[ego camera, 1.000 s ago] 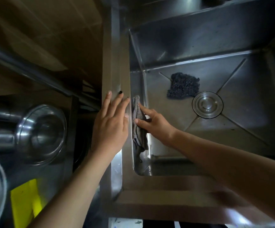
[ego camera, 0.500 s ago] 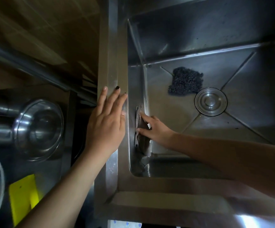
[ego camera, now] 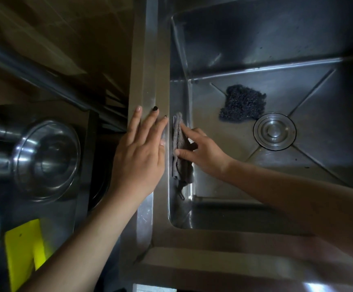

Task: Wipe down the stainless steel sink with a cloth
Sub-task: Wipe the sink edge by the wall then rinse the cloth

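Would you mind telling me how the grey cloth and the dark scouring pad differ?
The grey cloth is pressed against the left wall of the sink by the right hand; the dark scouring pad lies untouched on the floor beside the drain. The cloth hangs long and folded; the pad is a coarse clump. Both are inside the sink.

The stainless steel sink (ego camera: 255, 49) is a deep rectangular basin, dull and smudged, its floor creased in diagonals running to a round drain (ego camera: 274, 130). The grey cloth (ego camera: 180, 165) is bunched and upright against the wall left of the drain, pressed there by the right hand (ego camera: 203, 154), one end dangling down.
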